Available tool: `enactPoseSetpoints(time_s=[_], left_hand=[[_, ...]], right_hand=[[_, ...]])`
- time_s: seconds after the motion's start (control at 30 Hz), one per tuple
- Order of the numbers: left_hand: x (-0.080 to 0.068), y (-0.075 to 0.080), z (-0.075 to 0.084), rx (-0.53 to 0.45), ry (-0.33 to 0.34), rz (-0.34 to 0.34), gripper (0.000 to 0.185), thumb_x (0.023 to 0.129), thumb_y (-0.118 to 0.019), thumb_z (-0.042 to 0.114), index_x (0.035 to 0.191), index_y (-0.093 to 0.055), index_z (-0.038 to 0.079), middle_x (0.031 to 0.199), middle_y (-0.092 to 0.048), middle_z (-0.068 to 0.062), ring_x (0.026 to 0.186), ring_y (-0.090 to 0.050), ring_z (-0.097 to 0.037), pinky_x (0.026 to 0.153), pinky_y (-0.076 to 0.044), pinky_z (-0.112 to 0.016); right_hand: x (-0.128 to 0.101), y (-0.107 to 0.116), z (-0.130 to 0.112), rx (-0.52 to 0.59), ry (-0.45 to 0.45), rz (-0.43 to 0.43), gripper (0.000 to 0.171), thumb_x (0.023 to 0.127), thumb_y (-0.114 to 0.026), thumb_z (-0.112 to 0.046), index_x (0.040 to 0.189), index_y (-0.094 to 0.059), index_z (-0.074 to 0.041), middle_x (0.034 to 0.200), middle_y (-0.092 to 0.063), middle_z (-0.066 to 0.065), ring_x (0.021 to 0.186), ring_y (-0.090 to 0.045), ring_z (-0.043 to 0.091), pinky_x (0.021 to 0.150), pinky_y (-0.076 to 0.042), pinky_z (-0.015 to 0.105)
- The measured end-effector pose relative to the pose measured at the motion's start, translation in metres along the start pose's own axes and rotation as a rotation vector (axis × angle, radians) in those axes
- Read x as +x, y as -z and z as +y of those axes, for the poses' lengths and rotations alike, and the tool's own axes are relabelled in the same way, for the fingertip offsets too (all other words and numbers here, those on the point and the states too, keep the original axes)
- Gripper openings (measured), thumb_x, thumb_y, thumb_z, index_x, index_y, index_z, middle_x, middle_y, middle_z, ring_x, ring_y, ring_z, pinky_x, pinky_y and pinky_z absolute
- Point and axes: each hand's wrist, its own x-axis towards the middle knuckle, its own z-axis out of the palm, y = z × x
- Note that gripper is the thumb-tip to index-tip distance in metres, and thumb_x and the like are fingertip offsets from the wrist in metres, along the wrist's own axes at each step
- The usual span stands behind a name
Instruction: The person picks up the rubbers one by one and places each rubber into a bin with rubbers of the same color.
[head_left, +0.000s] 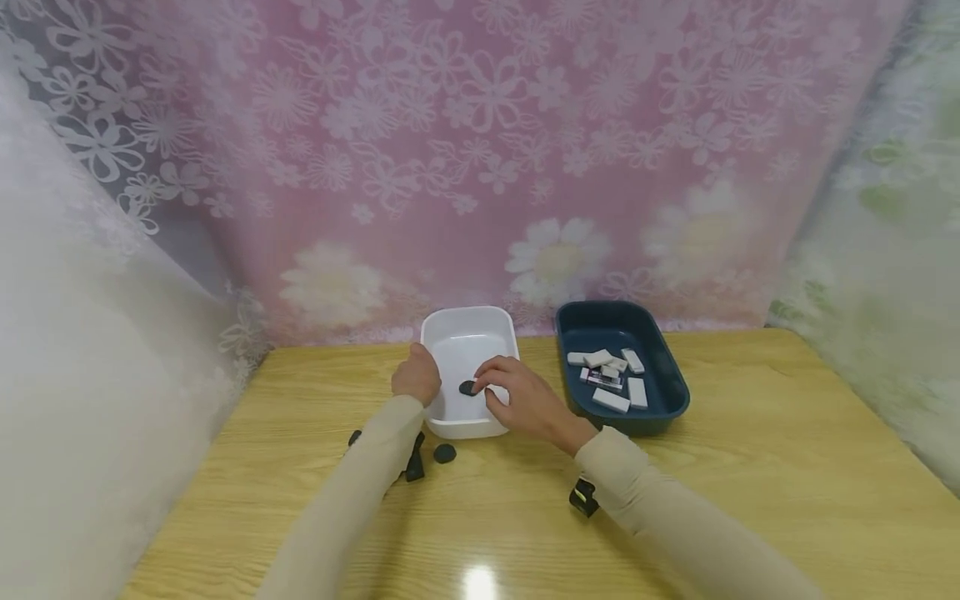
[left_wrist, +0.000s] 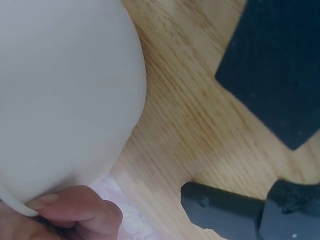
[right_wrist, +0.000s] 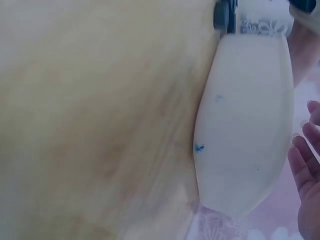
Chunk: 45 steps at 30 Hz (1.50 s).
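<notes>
A white plastic tub (head_left: 459,429) stands at the back of the table. My left hand (head_left: 417,375) grips its left rim, and thumb and finger pinch that edge in the left wrist view. Over the tub is my right hand (head_left: 522,401), fingers loosely bent. A small dark oval piece (head_left: 467,388) appears at its fingertips, inside the tub's outline; whether they touch it is unclear. Seen from the right wrist, the relaxed fingers (right_wrist: 300,162) lie beyond the tub's wall (right_wrist: 242,120), with no piece visible among them. Another dark round piece (head_left: 445,453) lies on the table before the tub.
To the right stands a dark blue tub (head_left: 678,408) holding several white blocks (head_left: 611,401) and a printed one. Black wrist gear shows by the left forearm (head_left: 415,463) and under the right sleeve (head_left: 583,497). A pink floral curtain (head_left: 465,192) hangs behind the wooden table (head_left: 510,517).
</notes>
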Motion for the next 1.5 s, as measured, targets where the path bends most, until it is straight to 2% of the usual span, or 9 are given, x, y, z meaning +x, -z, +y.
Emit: enactPoseSetpoints(time_s=[0.17,0.27,0.4,0.53,0.7,0.87,1.3,1.43,1.5], left_hand=[[0.001,0.005,-0.005,-0.008,-0.005,-0.021,0.03,0.094,-0.05,0.009,0.118,-0.04,-0.006,0.085,-0.064,-0.02,0.081,-0.066,-0.035,0.067,-0.053,-0.045],[-0.001,0.007,-0.005,-0.024,-0.008,-0.032,0.034,0.093,-0.053,0.01,0.12,-0.039,-0.007,0.086,-0.064,-0.02,0.082,-0.066,-0.036,0.067,-0.053,-0.045],[-0.002,0.007,-0.003,-0.03,-0.009,-0.038,0.037,0.092,-0.055,0.01,0.121,-0.039,-0.007,0.086,-0.063,-0.02,0.082,-0.066,-0.035,0.067,-0.053,-0.044],[-0.003,0.006,0.0,-0.035,-0.018,-0.023,0.038,0.093,-0.055,0.01,0.122,-0.039,-0.008,0.085,-0.063,-0.02,0.08,-0.066,-0.035,0.065,-0.053,-0.044],[-0.002,0.006,-0.001,-0.032,-0.016,-0.008,0.039,0.092,-0.055,0.009,0.123,-0.039,-0.008,0.083,-0.063,-0.019,0.078,-0.065,-0.034,0.064,-0.053,-0.043],[-0.002,0.004,-0.002,-0.013,-0.035,-0.007,0.041,0.093,-0.054,0.01,0.126,-0.038,-0.01,0.078,-0.062,-0.017,0.073,-0.065,-0.032,0.06,-0.053,-0.041],[-0.004,0.006,0.0,-0.006,-0.016,0.002,0.039,0.094,-0.053,0.01,0.125,-0.039,-0.009,0.08,-0.062,-0.018,0.075,-0.065,-0.033,0.062,-0.053,-0.042],[-0.006,0.006,0.0,-0.015,-0.019,-0.004,0.037,0.094,-0.053,0.01,0.124,-0.04,-0.009,0.079,-0.061,-0.017,0.072,-0.065,-0.031,0.06,-0.053,-0.041],[-0.006,0.005,0.0,-0.018,-0.024,-0.008,0.037,0.094,-0.053,0.01,0.123,-0.04,-0.009,0.078,-0.061,-0.017,0.071,-0.065,-0.031,0.06,-0.053,-0.04]], right_hand=[[-0.016,0.001,-0.015,-0.007,0.118,0.046,0.016,0.085,-0.064,0.001,0.091,-0.069,-0.012,0.103,-0.062,-0.001,0.098,-0.057,0.014,0.085,-0.047,0.03],[-0.026,-0.001,-0.025,-0.013,0.16,0.009,0.015,0.085,-0.063,0.0,0.094,-0.069,-0.011,0.1,-0.062,-0.003,0.095,-0.058,0.011,0.082,-0.048,0.027],[-0.036,-0.005,-0.039,-0.023,0.125,-0.198,0.018,0.09,-0.06,-0.007,0.106,-0.069,-0.012,0.107,-0.062,-0.006,0.096,-0.058,0.007,0.08,-0.049,0.025],[-0.039,-0.013,-0.045,-0.065,0.072,-0.439,0.033,0.093,-0.056,-0.014,0.126,-0.06,-0.013,0.13,-0.052,-0.003,0.114,-0.051,0.008,0.092,-0.044,0.026],[-0.034,-0.025,-0.048,-0.155,0.123,-0.561,0.047,0.095,-0.056,-0.018,0.14,-0.047,-0.008,0.144,-0.041,0.006,0.132,-0.037,0.017,0.105,-0.032,0.03],[-0.027,-0.035,-0.051,-0.239,0.14,-0.56,0.045,0.096,-0.055,-0.02,0.138,-0.048,-0.006,0.139,-0.045,0.007,0.126,-0.043,0.019,0.103,-0.034,0.03],[-0.016,-0.048,-0.063,-0.312,0.05,-0.433,0.025,0.088,-0.069,-0.022,0.109,-0.06,-0.013,0.103,-0.057,-0.003,0.094,-0.058,0.011,0.081,-0.047,0.026],[-0.014,-0.045,-0.064,-0.28,0.036,-0.442,0.024,0.085,-0.073,-0.018,0.105,-0.062,-0.012,0.099,-0.058,-0.004,0.089,-0.058,0.01,0.078,-0.046,0.023],[-0.016,-0.039,-0.063,-0.179,-0.002,-0.463,0.024,0.086,-0.072,-0.016,0.106,-0.062,-0.01,0.098,-0.059,-0.003,0.088,-0.058,0.01,0.078,-0.046,0.023]])
